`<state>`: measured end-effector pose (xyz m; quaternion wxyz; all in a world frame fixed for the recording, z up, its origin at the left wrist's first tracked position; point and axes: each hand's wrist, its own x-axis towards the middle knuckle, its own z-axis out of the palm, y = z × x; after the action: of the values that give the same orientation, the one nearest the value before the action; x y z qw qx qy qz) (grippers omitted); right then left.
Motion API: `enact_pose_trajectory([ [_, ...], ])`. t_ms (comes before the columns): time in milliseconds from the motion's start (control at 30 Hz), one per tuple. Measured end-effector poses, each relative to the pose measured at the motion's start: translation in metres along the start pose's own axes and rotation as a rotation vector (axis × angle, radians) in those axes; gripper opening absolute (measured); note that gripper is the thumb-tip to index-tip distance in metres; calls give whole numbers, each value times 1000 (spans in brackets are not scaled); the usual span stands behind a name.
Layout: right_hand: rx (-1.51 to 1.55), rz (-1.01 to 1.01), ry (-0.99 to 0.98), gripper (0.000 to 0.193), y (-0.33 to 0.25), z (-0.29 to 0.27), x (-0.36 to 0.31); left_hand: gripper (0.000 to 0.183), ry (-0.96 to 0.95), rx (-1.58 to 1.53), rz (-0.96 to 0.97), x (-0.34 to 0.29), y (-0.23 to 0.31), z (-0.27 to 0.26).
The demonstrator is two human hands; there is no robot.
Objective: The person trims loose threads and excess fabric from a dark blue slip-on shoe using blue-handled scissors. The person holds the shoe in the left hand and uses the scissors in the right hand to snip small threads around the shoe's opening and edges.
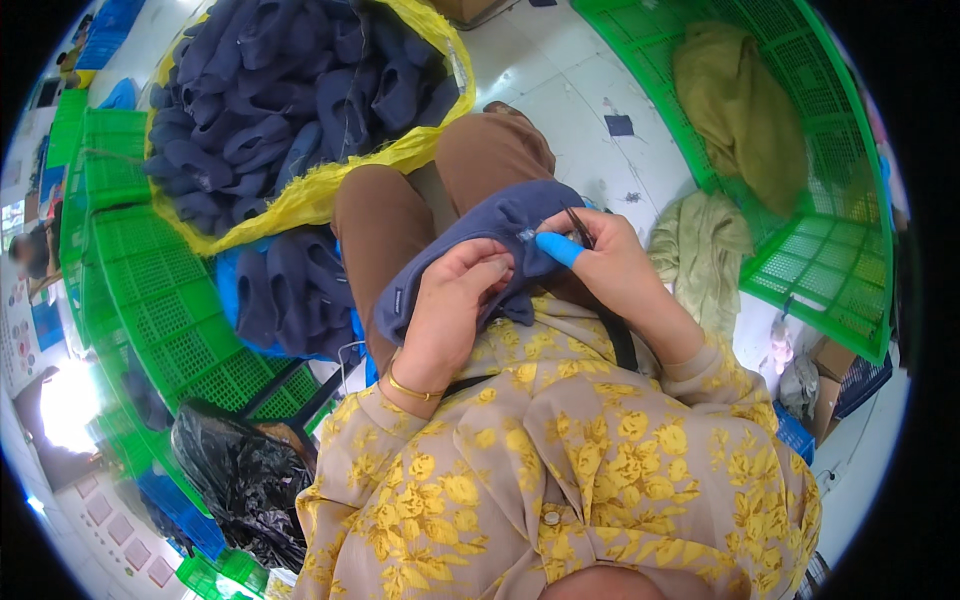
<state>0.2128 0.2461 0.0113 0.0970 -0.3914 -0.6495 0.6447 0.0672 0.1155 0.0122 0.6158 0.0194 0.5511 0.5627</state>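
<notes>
A navy soft fabric piece (440, 262) with a small pale label lies across my lap. It looks slipper-like or pouch-like, but I cannot tell its exact kind. My left hand (455, 295), a gold bangle at its wrist, rests on the piece with fingers bent and pinching its edge. Close beside it, my right hand (610, 262) is closed around small dark thread snips (580, 228), their tips pointing up. A blue cover (558, 248) wraps one of its digits. Between the hands, some whitish thread or fluff (526, 236) shows on the fabric.
A yellow-edged sack (330, 190) full of similar navy pieces stands ahead on the left, with more navy pieces (290, 285) on blue plastic below it. Green crates (160, 290) line the left. Another green crate (840, 230) at right holds olive cloth (745, 110). A black plastic bag (235, 470) sits lower left.
</notes>
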Motion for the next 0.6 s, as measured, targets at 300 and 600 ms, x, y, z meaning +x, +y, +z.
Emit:
enact_pose_trajectory([
  [300,-57,-30,25,13,-4,5,-9,10,27,-51,-13,-3,-3,-1],
  [600,-143,-44,110,12,-7,14,-14,9,41,-36,14,-3,-3,2],
])
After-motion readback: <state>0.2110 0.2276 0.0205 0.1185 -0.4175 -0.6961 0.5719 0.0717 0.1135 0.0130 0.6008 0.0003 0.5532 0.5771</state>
